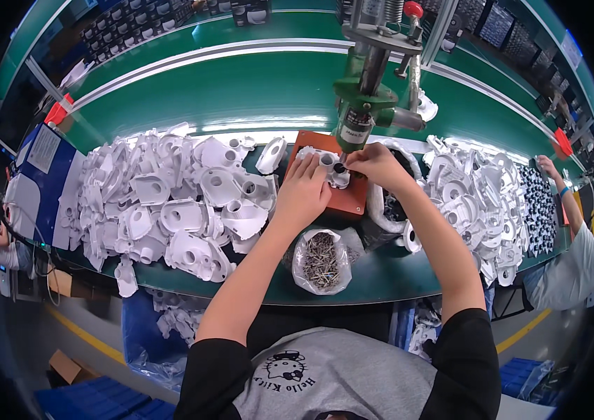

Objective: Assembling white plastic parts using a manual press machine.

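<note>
A white plastic housing point(339, 180) with a round collar rests on the orange block point(344, 201) beneath the green press head point(354, 119). My left hand point(303, 190) grips this housing from its left, fingers over its near side. From the right, my right hand point(379, 166) is closed in a pinch beside a small black piece point(340, 168) at the housing. Its fingertips partly hide what they hold. Just in front of the block stands a clear plastic bag point(342, 269) full of metal screws or pins point(320, 259).
Heaped white parts lie on the left point(188, 213) and the right point(468, 203) of the green bench point(388, 276). Several small black parts point(539, 217) spread at far right, near another person's hand point(548, 166). A blue machine point(45, 178) stands far left; a blue bin point(141, 325) sits below.
</note>
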The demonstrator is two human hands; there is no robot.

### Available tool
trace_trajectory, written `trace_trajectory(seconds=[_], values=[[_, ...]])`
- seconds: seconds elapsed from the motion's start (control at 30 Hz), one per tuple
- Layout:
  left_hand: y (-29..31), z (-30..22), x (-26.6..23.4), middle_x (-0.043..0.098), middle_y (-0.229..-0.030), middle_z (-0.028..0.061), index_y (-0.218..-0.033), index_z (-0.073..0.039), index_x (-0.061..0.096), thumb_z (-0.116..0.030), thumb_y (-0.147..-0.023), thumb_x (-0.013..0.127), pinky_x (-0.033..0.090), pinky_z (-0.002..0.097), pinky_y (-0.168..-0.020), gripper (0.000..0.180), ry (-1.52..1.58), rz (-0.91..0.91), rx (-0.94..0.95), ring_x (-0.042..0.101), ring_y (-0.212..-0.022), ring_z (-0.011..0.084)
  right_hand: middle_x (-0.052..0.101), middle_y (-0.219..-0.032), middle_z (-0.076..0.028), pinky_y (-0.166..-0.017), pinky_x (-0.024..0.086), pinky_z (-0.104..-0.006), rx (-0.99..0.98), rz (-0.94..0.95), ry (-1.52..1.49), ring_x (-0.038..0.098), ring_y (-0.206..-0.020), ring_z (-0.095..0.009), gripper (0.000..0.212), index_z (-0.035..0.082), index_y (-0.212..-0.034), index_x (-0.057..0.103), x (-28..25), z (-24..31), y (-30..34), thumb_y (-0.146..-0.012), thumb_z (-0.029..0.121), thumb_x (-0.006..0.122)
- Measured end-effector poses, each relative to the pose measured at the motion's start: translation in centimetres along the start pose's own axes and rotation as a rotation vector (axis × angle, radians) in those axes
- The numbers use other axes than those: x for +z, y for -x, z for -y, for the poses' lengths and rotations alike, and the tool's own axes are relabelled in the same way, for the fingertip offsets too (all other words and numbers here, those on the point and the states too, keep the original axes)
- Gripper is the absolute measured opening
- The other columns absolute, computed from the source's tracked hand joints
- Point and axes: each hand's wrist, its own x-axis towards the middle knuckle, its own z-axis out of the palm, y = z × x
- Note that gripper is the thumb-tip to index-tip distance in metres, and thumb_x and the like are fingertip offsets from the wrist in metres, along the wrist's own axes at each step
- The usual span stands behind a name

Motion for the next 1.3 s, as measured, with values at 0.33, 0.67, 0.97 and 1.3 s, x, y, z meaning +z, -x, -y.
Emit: trace_trajectory(seconds=[0.33, 0.67, 0.97, 1.3], values=[[0.1, -0.2, -0.3, 0.054, -0.122, 0.0285, -0.096, 0.003, 0.056, -0.016, -0.078, 0.056, 0.034, 0.0463, -0.106, 0.027, -0.005, 0.051, -0.035, 0.051, -0.117, 0.0383, 0.056, -0.077, 0.004, -0.068, 0.046, -0.0250, 0.024, 0.097, -0.005, 0.054, -0.076, -0.008, 0.026, 0.008, -0.090, 0.057, -0.2, 0.8, -1.7, -0.073, -0.002, 0.075], [0.5, -0.1, 0.9, 0.055, -0.119, 0.0279, -0.106, 0.006, 0.054, -0.016, -0.077, 0.056, 0.033, 0.0473, -0.107, 0.036, 0.051, -0.043, -0.019, 0.050, -0.118, 0.0396, 0.064, -0.102, -0.008, -0.076, 0.049, -0.0326, -0.767, -0.361, -0.033, 0.061, -0.088, -0.021, 0.036, 0.006, -0.110, 0.060, -18.0, 0.6, -12.6, -0.087, 0.034, 0.060], [0.7, -0.1, 1.1, 0.056, -0.117, 0.0261, -0.104, 0.004, 0.055, -0.015, -0.077, 0.057, 0.033, 0.0468, -0.107, 0.033, 0.035, -0.064, -0.007, 0.050, -0.117, 0.0390, 0.063, -0.085, -0.008, -0.067, 0.047, -0.0270, -0.510, -0.357, -0.581, 0.061, -0.071, -0.020, 0.034, 0.005, -0.090, 0.062, -20.4, 16.6, -12.7, -0.088, 0.039, 0.056], [0.6, 0.0, 1.4, 0.056, -0.116, 0.0257, -0.107, 0.004, 0.055, -0.012, -0.075, 0.057, 0.034, 0.0477, -0.106, 0.036, 0.034, -0.102, 0.024, 0.051, -0.115, 0.0392, 0.056, -0.052, -0.009, -0.045, 0.043, -0.0409, -0.438, 1.141, 1.250, 0.057, -0.050, -0.032, 0.041, 0.015, -0.061, 0.061, 3.5, 17.2, 14.7, -0.083, 0.049, 0.057]])
